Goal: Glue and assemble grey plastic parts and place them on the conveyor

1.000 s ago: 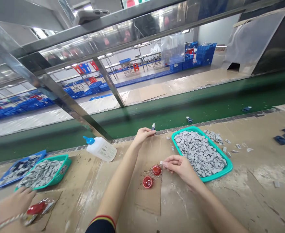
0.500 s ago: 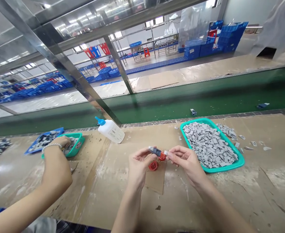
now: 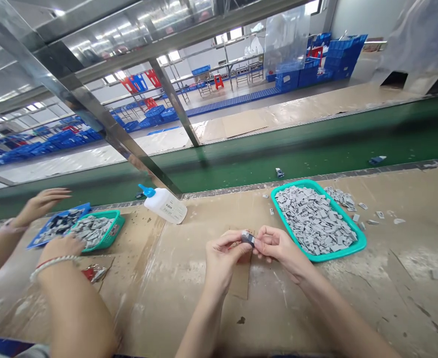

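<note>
My left hand (image 3: 222, 256) pinches a small dark grey plastic part with a light grey end (image 3: 247, 238) between thumb and fingertips. My right hand (image 3: 278, 248) is closed at the part's right end, its thumb and fingers touching there. A light grey tip shows at those fingers, though most of it is hidden. Below the hands lies a cardboard piece (image 3: 240, 278); the red caps on it are almost wholly covered by my fingers. To the right of my right hand stands a green basket (image 3: 360, 243) heaped with small light grey pieces (image 3: 316, 219).
A white bottle with a blue nozzle (image 3: 165, 205) leans left of centre. At left, a co-worker's hands (image 3: 60, 248) are near another green basket (image 3: 118, 226) and a blue tray (image 3: 36, 243). Dark parts (image 3: 279, 172) lie on the green belt (image 3: 234, 159). Loose grey pieces (image 3: 340, 198) lie right.
The light grey piece in my right hand has come up against the dark part, closing the gap. The co-worker's hand has left the basket, and a second hand has appeared. Belt parts moved left.
</note>
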